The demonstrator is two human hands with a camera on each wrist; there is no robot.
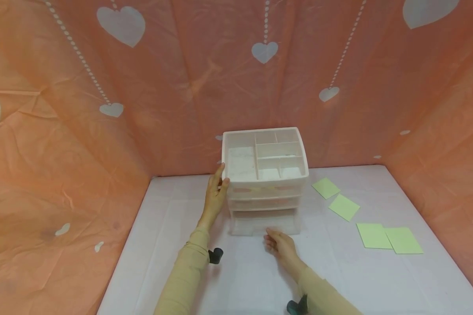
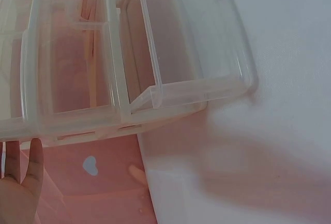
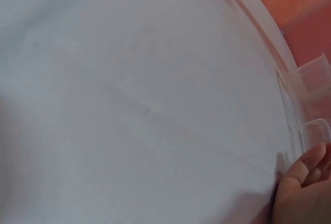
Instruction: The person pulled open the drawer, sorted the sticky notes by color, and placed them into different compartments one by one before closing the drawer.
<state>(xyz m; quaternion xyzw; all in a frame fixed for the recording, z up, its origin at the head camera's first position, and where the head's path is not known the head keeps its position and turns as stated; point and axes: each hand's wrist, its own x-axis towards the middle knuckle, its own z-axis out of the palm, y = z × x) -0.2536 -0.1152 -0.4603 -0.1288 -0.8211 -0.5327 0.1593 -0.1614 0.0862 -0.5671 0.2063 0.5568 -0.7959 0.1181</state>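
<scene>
A white plastic drawer organizer (image 1: 265, 179) with a divided top tray stands against the back wall. Its clear bottom drawer (image 1: 248, 227) is pulled partly out, and in the left wrist view the drawer (image 2: 201, 91) juts past the others. My left hand (image 1: 214, 199) rests on the organizer's left side near the top, fingers extended along the edge. At the front of the bottom drawer, my right hand (image 1: 281, 246) has its fingers curled. In the right wrist view the thumb and fingers pinch the clear tab (image 3: 314, 131) on the drawer's front.
Several green paper squares (image 1: 344, 207) lie on the white table (image 1: 335, 280), right of the organizer. Orange cloth (image 1: 181, 87) with white hearts hangs behind and at both sides. Black camera mounts (image 1: 215, 256) sit on both wrists.
</scene>
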